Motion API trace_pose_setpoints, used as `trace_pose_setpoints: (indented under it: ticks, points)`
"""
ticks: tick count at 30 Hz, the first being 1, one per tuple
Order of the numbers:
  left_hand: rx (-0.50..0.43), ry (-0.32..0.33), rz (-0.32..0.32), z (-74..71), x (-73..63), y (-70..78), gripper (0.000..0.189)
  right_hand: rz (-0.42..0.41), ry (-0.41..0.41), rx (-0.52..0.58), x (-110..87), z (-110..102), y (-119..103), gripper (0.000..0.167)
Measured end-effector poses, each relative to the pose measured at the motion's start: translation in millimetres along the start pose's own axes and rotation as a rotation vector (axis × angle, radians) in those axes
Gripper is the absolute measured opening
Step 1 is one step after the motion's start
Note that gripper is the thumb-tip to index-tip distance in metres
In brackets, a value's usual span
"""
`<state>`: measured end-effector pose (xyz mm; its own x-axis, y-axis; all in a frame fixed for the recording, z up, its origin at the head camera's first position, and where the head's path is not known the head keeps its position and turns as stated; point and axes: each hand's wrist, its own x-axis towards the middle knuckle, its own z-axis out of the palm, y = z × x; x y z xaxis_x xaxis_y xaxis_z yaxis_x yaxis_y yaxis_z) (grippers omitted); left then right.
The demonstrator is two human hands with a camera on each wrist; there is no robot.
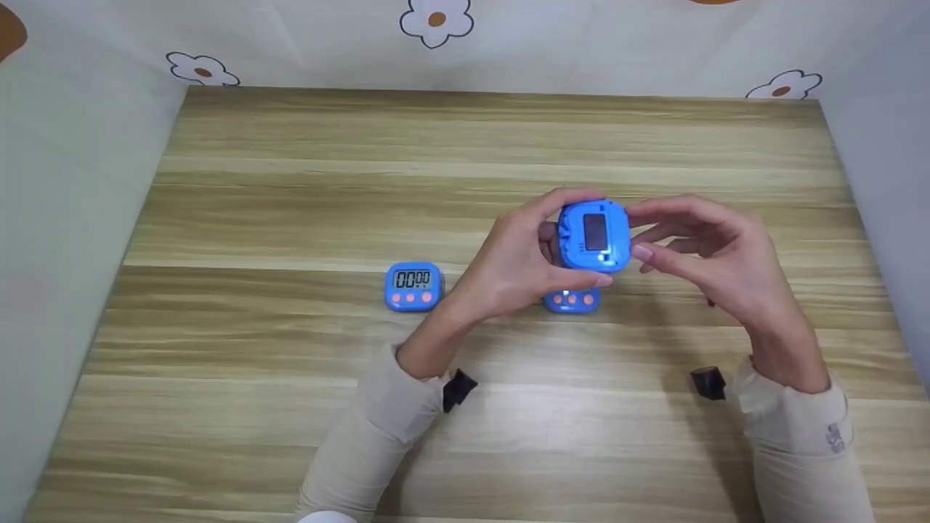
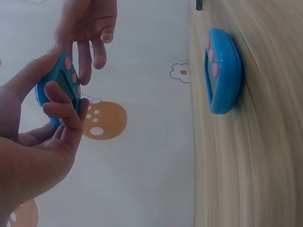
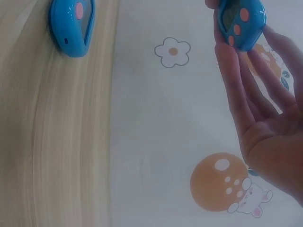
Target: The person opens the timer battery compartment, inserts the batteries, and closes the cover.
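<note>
In the left hand [image 1: 512, 256], curled fingers clasp a blue timer [image 1: 596, 236], its back toward the head camera; fingers of the right hand [image 1: 719, 254], loosely extended, touch its edge. Only wrist views show its pink buttons [image 2: 74, 78]. A second timer [image 1: 412, 287] and third timer [image 1: 572, 301] rest on the wood-grain worktop [image 1: 218, 407], a flower-printed wall [image 1: 327, 43] beyond.

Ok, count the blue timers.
3: the held timer in the left hand; on the table, the left timer and the third timer, partly hidden behind that hand. Others could be hidden.
</note>
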<state>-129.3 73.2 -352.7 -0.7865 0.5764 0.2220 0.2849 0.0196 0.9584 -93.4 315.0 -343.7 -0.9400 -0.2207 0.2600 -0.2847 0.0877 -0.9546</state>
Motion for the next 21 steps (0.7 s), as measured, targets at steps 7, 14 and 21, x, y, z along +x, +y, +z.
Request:
trace_pose_setpoints:
  ticks: [7,14,21]
  points:
    - [0.002,-0.019,-0.002,-0.1,-0.8,1.7,0.075,0.014,-0.038,0.076,-0.8,-2.6,2.5,0.040]
    - [0.054,-0.015,0.018,4.7,1.0,-1.7,0.075,0.063,-0.024,0.014,-1.9,-4.7,1.1,0.041]
    - [0.090,0.003,0.000,8.3,1.3,-4.7,0.076,0.096,-0.073,-0.161,-2.3,-9.6,0.3,0.046]
